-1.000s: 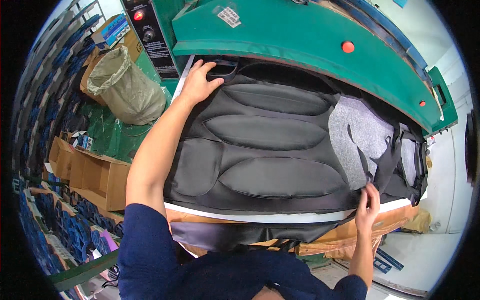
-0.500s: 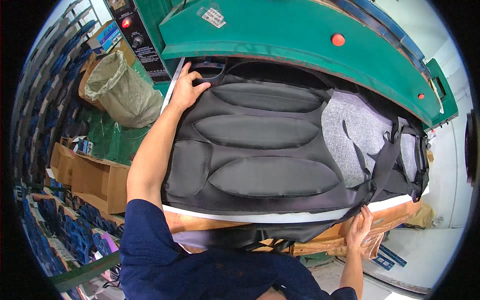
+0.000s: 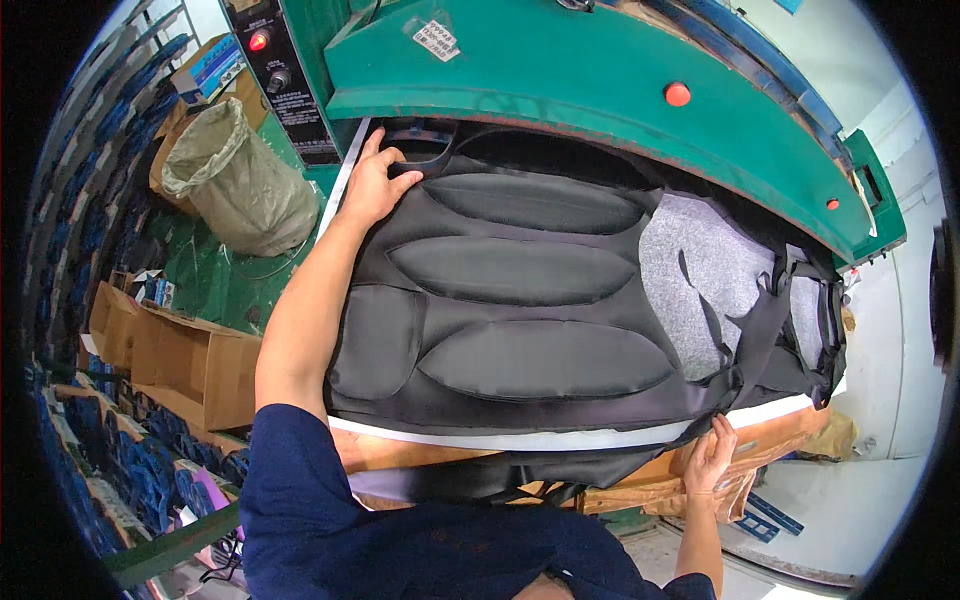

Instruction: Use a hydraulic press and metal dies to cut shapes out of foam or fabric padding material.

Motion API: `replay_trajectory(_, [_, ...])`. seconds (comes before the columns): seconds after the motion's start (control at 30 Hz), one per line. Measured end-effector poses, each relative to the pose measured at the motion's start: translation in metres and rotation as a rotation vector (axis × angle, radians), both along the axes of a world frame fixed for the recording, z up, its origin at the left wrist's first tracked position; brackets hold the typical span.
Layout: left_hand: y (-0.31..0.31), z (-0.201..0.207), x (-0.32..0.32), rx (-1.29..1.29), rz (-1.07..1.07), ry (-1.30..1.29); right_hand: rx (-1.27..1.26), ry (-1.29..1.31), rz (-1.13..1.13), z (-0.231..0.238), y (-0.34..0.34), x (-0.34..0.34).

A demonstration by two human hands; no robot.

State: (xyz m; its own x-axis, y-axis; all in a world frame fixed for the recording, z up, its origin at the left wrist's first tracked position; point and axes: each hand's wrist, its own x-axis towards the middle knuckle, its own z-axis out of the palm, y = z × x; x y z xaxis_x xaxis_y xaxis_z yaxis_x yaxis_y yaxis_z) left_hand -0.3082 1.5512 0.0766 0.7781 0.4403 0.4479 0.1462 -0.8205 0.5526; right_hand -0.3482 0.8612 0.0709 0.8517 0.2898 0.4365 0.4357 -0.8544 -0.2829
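A black padded cover [image 3: 535, 270], which looks like a seat cover, lies spread on a white sheet [image 3: 470, 437] beneath the green machine. Several sewn oval pads and a squarish pad [image 3: 377, 340] stand out on it; a grey fabric part [image 3: 690, 280] is at the right, crossed by loose black straps [image 3: 765, 325]. At the cover's far left corner rests my left hand [image 3: 373, 190], thumb and fingers apart, touching a black band [image 3: 425, 162]. My right hand [image 3: 708, 455] pinches the cover's near edge at the right, fingertips partly hidden.
The green machine's upper part [image 3: 560, 70], with a red button [image 3: 677, 94], overhangs the cover's far edge. A control panel [image 3: 285, 85] with a lit red lamp stands at the left. Beyond my left arm are a fabric sack [image 3: 245, 185], an opened cardboard box [image 3: 185, 365] and blue racked parts [image 3: 100, 200].
The view has shifted slightly. Both hands stay at the same places on the cover, and the cover lies as before.
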Motion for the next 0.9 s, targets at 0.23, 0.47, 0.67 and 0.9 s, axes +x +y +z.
replay_trajectory(0.23, [-0.0003,-0.0031,0.0017,0.009,0.010,-0.016,0.014,-0.017,0.002,-0.0027,-0.0003,-0.0001])
replay_trajectory(0.47, [0.0019,-0.0071,0.0023,0.043,0.029,-0.019,-0.026,-0.041,0.013,-0.0030,0.0028,0.0017])
replay_trajectory(0.67, [0.0010,-0.0064,0.0043,0.034,0.011,-0.042,-0.013,-0.070,0.028,-0.0057,0.0000,0.0020])
replay_trajectory(0.9, [0.0001,-0.0035,0.0030,0.055,0.022,-0.023,-0.026,-0.062,0.056,-0.0053,-0.0003,0.0041])
